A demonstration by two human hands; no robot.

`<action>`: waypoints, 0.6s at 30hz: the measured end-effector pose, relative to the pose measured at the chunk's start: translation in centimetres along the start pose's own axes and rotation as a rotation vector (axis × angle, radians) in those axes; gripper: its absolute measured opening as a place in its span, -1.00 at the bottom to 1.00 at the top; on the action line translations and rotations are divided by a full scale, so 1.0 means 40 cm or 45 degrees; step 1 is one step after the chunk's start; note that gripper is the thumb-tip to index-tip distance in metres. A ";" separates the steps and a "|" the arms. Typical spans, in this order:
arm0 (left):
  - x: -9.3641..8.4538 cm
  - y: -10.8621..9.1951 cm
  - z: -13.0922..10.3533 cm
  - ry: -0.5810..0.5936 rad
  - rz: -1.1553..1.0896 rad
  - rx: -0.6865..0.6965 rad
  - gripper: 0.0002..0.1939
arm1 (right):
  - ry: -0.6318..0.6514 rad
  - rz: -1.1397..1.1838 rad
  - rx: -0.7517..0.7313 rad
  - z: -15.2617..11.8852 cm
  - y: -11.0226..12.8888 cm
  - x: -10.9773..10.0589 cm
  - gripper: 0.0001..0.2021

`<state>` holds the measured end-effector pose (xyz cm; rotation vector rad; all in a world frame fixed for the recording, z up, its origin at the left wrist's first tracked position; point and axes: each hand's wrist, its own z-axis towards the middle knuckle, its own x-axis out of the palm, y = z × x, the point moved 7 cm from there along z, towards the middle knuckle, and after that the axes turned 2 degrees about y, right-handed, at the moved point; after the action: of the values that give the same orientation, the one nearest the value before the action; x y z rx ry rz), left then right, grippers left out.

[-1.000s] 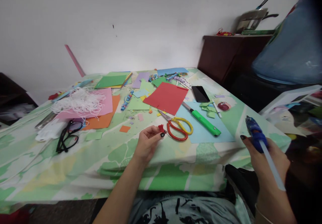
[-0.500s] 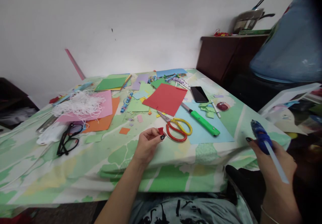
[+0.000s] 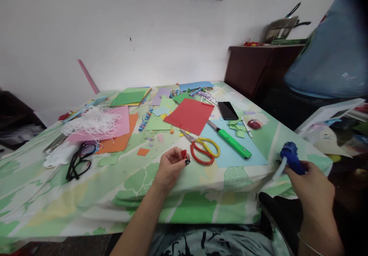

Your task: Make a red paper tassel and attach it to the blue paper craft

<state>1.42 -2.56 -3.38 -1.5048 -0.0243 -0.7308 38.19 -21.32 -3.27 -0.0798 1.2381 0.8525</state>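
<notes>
My left hand (image 3: 169, 168) pinches a small red paper piece (image 3: 184, 154) between thumb and fingers, above the table's near edge. Just right of it lie scissors (image 3: 202, 152) with one red and one yellow handle. At the right table edge my right hand (image 3: 312, 183) is wrapped round a blue glue gun (image 3: 291, 158), with a whitish glue stick (image 3: 280, 168) jutting from it. Beyond the scissors is a red paper sheet (image 3: 189, 114). A green utility knife (image 3: 234, 143) rests on light blue paper (image 3: 255, 156).
A phone (image 3: 227, 110), a dark red round object (image 3: 254, 124) and green paper scraps (image 3: 238, 128) lie to the right. On the left are white string (image 3: 93, 122), pink and orange paper (image 3: 130, 131) and black glasses (image 3: 79, 162). A blue water jug (image 3: 327, 68) stands right.
The glue gun has turned in my right hand, so the glue stick now points left and down. My left hand keeps its pinch on the red paper piece. The view has tilted slightly up.
</notes>
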 end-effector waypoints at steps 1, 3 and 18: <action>-0.001 0.001 0.001 0.002 0.015 0.009 -0.69 | 0.012 -0.013 0.007 0.003 0.000 0.007 -0.62; -0.004 0.003 0.001 0.006 0.051 0.024 -0.70 | 0.061 -0.027 0.009 0.007 0.006 0.022 -0.54; 0.020 -0.040 -0.008 -0.034 0.406 0.251 -0.78 | -0.156 0.273 -0.191 -0.011 0.093 0.004 -0.58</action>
<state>1.21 -3.02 -1.64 -1.2910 0.1179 -0.4385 35.59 -18.85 -2.13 -0.0154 1.0791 1.1202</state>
